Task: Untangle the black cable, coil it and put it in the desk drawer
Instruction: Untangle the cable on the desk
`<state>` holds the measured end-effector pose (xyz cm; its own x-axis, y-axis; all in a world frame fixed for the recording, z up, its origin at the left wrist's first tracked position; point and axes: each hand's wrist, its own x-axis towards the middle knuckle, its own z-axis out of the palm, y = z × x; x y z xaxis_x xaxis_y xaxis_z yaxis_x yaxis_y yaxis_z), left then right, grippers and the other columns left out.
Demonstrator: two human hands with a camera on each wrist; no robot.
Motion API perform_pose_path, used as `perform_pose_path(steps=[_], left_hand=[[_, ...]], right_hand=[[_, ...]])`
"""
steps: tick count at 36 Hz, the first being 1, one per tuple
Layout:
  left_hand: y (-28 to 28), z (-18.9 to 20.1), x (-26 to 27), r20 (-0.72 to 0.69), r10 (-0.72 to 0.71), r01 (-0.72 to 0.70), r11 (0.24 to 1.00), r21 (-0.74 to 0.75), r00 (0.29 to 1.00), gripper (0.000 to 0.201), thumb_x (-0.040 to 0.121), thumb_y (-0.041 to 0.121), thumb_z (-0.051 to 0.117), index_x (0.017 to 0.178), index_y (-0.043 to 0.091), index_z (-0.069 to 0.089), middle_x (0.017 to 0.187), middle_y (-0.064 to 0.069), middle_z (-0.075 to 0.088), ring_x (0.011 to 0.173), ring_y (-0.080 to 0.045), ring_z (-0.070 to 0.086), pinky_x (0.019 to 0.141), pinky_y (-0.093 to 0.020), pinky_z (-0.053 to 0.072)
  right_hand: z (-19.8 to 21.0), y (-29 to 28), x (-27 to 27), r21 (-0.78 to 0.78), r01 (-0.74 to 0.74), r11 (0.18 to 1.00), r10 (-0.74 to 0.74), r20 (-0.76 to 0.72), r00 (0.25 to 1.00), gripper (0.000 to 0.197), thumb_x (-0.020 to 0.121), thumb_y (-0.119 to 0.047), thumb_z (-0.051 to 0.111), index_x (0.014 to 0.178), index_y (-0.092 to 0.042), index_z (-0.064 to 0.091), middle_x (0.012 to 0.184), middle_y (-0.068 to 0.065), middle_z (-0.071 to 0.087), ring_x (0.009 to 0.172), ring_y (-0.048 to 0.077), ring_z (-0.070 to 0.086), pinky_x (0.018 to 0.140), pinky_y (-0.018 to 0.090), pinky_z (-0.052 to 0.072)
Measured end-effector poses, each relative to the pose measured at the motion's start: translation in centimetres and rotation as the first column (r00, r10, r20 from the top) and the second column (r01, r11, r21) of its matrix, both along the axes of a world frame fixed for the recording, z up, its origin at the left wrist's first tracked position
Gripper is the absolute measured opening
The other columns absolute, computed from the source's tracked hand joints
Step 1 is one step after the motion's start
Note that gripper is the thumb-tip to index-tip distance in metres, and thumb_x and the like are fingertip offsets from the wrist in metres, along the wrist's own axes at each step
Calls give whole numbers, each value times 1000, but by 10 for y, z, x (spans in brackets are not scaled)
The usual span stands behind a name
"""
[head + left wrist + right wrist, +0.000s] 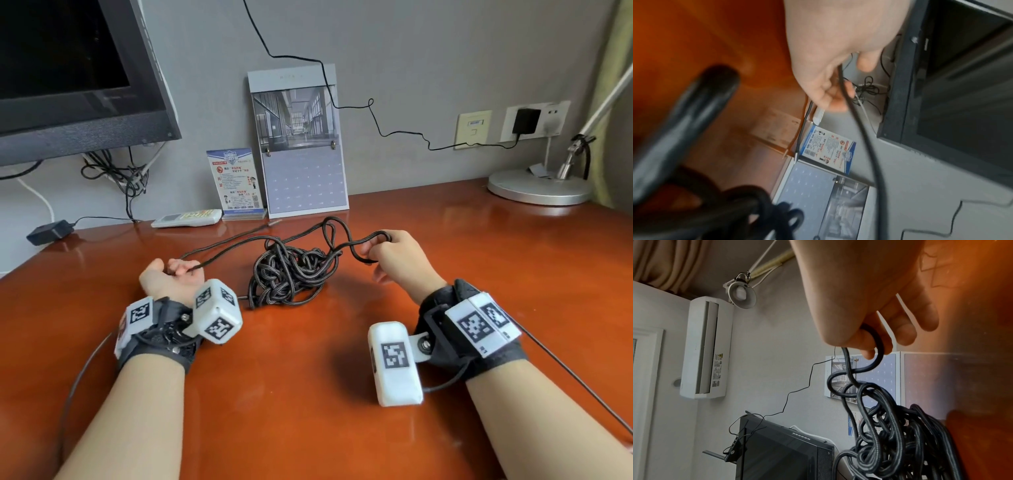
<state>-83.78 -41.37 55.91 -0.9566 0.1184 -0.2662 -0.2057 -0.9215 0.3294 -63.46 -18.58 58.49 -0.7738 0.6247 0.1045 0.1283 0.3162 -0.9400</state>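
The black cable [291, 270] is lying mostly as a knotted heap on the surface [308, 377], between the two hands. The left hand [174, 277] is pinching one straight strand that is running away toward the calendar [301, 150]. The right hand [397, 260], its grip curled, is holding a loop lifted off the heap. Open wood is lying nearer than both grips. Only the right wrist view is showing an air conditioner [705, 347] high on the wall.
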Motion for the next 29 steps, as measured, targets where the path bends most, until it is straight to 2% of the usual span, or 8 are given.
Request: perform_pose_path(steps=[2, 5, 9, 14, 17, 20, 23, 29], left_hand=[[6, 6, 4, -42, -2, 1, 1000, -29, 999, 27, 99, 27, 38, 77, 13, 38, 53, 2, 44, 49, -11, 42, 61, -23, 42], [15, 17, 16, -226, -215, 175, 967, -183, 950, 18, 93, 30, 46, 92, 12, 48, 84, -2, 55, 80, -16, 54, 86, -32, 43], [33, 35, 39, -429, -546, 278, 793, -542, 720, 17, 76, 28, 56, 89, 18, 57, 88, 3, 63, 81, -14, 58, 85, -34, 43], [56, 41, 65, -450, -752, 10, 518, -855, 482, 16, 79, 16, 61, 94, 19, 56, 87, 9, 63, 85, -5, 58, 82, -18, 44], [61, 40, 68, -382, -783, -127, 370, -920, 490, 20, 87, -1, 55, 93, 18, 59, 94, 5, 61, 92, -7, 57, 85, -18, 42], [63, 36, 67, -286, -799, -164, 234, -958, 529, 22, 90, 2, 51, 88, 21, 63, 96, 5, 62, 99, -11, 56, 91, -24, 40], [65, 37, 68, -299, -774, -208, 218, -953, 558, 18, 91, 7, 54, 83, 20, 63, 94, 6, 65, 95, -5, 57, 84, -17, 38], [68, 37, 71, -253, -676, -101, 256, -961, 692, 10, 86, 26, 67, 86, 15, 65, 85, 0, 67, 80, -14, 61, 68, -25, 43]], right_hand=[[0, 0, 0, 5, 8, 1000, -8, 4, 1000, 28, 84, 2, 37, 75, -14, 58, 76, 8, 61, 50, 20, 53, 55, 29, 48], [-1, 2, 0, 23, 20, 1000, -20, 4, 1000, 26, 86, 0, 38, 78, -16, 57, 68, 6, 58, 49, 20, 53, 56, 30, 50], [-2, 3, 0, 49, 36, 998, -35, -13, 999, 23, 86, 0, 39, 82, -16, 54, 62, 7, 56, 49, 21, 54, 59, 35, 54], [-2, 2, 0, 73, 61, 995, -52, -114, 992, 18, 88, -5, 45, 103, -14, 48, 85, 4, 57, 58, 20, 54, 62, 35, 51], [-1, 2, -1, 134, 115, 984, -83, -221, 972, 25, 86, -10, 53, 107, -19, 43, 102, 2, 49, 71, 12, 49, 64, 29, 44], [0, 2, -1, 191, 202, 961, -131, -328, 935, 25, 85, -10, 55, 106, -19, 45, 103, -1, 42, 76, 1, 43, 62, 17, 35], [2, 1, 0, 204, 217, 955, -118, -408, 905, 17, 84, -7, 55, 95, -19, 50, 92, -4, 46, 72, 0, 44, 62, 13, 35], [6, -13, 5, 297, 119, 947, 47, -498, 866, 13, 76, -7, 50, 81, -17, 54, 71, -7, 54, 65, 15, 48, 62, 23, 39]])
